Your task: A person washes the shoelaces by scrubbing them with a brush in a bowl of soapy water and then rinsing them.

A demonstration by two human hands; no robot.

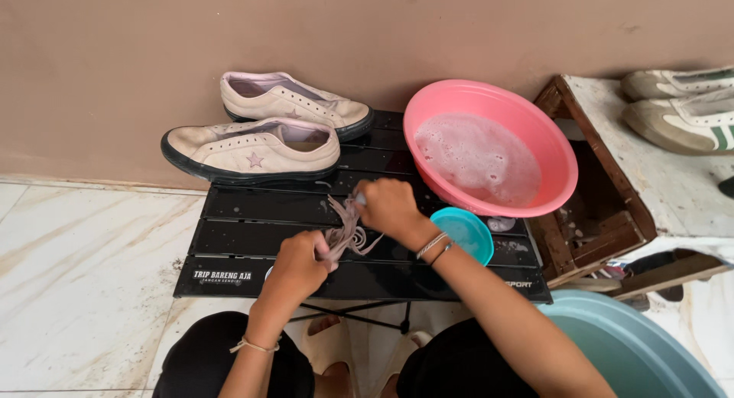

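Knees in black cloth fill the bottom of the view, with the rim of a large teal tub [642, 344] at the lower right. Above them, the left hand [297, 264] is closed around one end of a bunch of pale shoelaces [345, 231], pinning it near the front edge of the black slatted tabletop [245, 237]. The right hand [390, 204] is clenched on the other end of the laces, and something small and bluish shows at its fingers, possibly a brush, though I cannot tell for sure. The laces run between the two hands, with a few loose loops lying on the wet slats. Just beside the right wrist sits a small teal bowl [468, 233], and touching or just behind it stands a pink basin [535, 130] of soapy water, its base on the right end of the tabletop. At the far left of the tabletop, against the brown wall, rest two pale low sneakers with black soles, the nearer sneaker [252, 149] overhanging the edge and the farther sneaker [294, 100] behind it; both are without laces. Off to the right, a worn wooden crate [604, 207] carries a pair of white sneakers with green stripes [688, 111].
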